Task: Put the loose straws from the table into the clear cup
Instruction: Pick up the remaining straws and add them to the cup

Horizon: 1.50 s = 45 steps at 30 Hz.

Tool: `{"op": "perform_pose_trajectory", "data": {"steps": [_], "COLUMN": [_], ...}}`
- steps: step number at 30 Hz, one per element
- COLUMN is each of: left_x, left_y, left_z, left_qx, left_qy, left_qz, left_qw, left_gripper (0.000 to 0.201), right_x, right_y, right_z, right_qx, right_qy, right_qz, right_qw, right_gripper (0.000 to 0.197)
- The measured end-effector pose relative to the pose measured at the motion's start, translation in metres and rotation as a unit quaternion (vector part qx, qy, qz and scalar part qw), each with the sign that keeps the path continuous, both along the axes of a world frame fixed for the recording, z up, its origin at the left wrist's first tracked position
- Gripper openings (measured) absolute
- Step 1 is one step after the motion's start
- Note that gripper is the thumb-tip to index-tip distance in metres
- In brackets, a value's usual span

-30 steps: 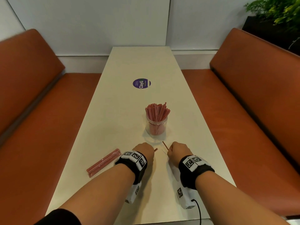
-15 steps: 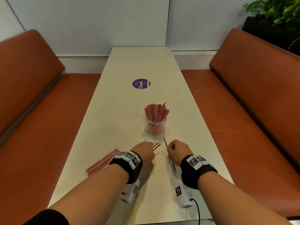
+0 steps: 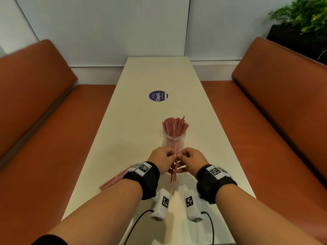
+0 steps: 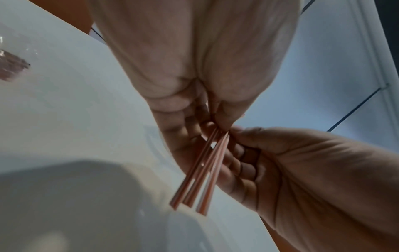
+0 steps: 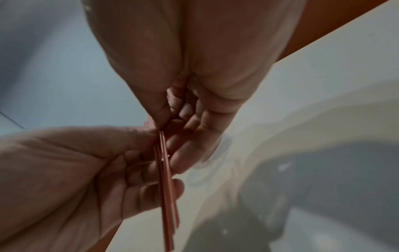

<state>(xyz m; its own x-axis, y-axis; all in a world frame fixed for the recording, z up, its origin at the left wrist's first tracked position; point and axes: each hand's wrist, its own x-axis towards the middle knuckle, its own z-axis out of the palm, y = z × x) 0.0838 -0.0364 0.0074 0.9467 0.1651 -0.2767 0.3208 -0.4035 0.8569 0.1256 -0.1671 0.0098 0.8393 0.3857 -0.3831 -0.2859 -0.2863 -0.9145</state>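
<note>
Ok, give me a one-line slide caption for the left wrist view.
Left hand and right hand pinch a few pink straws together above the pale table.

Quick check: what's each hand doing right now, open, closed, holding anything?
Left hand: closed, pinching the small bunch of straws held upright.
Right hand: closed, pinching the same bunch from the other side.

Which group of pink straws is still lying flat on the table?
The flat row of pink straws left of the left hand. The others stand in the clear plastic cup or are pinched by both hands.
</note>
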Motion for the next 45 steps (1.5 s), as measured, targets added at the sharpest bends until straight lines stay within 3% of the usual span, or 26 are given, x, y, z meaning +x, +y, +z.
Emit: {"op": "perform_pose_trajectory", "data": {"steps": [4, 7, 11, 14, 18, 22, 28, 34, 37, 39, 42, 45], "left_x": [-0.004, -0.005, 0.005, 0.024, 0.053, 0.073, 0.076, 0.072, 0.071, 0.071, 0.069, 0.071], "left_y": [0.002, 0.005, 0.018, 0.035, 0.049, 0.041, 0.035, 0.043, 0.036, 0.032, 0.032, 0.037], "left_z": [0.004, 0.01, 0.02, 0.034, 0.048, 0.051, 0.039, 0.044, 0.041, 0.039, 0.039, 0.036], "left_qx": [-0.078, -0.074, -0.074, -0.095, -0.036, 0.033, 0.182, 0.206, 0.22, 0.247, 0.239, 0.219], "left_qy": [0.0, -0.007, -0.051, -0.154, -0.223, -0.216, -0.098, -0.172, -0.111, -0.078, -0.088, -0.11], "left_qz": [0.028, 0.028, 0.061, 0.173, 0.245, 0.209, 0.085, 0.123, -0.008, -0.073, -0.091, -0.096], "left_qw": [0.997, 0.997, 0.994, 0.968, 0.943, 0.953, 0.975, 0.955, 0.969, 0.963, 0.963, 0.965], "left_gripper": [0.013, 0.01, 0.018, 0.014, 0.012, 0.015, 0.027, 0.03, 0.051, 0.053, 0.049, 0.047], "right_x": [0.002, 0.002, 0.014, 0.028, 0.041, 0.051, 0.063, 0.077, 0.083, 0.088, 0.094, 0.097], "right_y": [0.001, 0.001, -0.005, -0.007, 0.001, 0.006, 0.009, 0.018, 0.028, 0.036, 0.044, 0.045], "right_z": [0.002, 0.008, 0.004, -0.001, -0.001, -0.007, -0.008, -0.002, 0.007, 0.013, 0.014, 0.011], "right_qx": [0.011, 0.026, -0.048, -0.152, -0.161, -0.156, -0.16, -0.149, -0.142, -0.16, -0.231, -0.273], "right_qy": [0.001, 0.003, -0.091, -0.163, -0.155, -0.143, -0.16, -0.2, -0.247, -0.289, -0.346, -0.375], "right_qz": [-0.017, -0.009, -0.026, -0.064, -0.038, -0.032, -0.014, -0.014, 0.001, 0.028, 0.105, 0.126], "right_qw": [1.0, 1.0, 0.994, 0.973, 0.974, 0.977, 0.974, 0.968, 0.959, 0.943, 0.903, 0.877], "right_gripper": [0.007, 0.011, 0.003, 0.032, 0.078, 0.095, 0.106, 0.117, 0.109, 0.095, 0.075, 0.072]}}
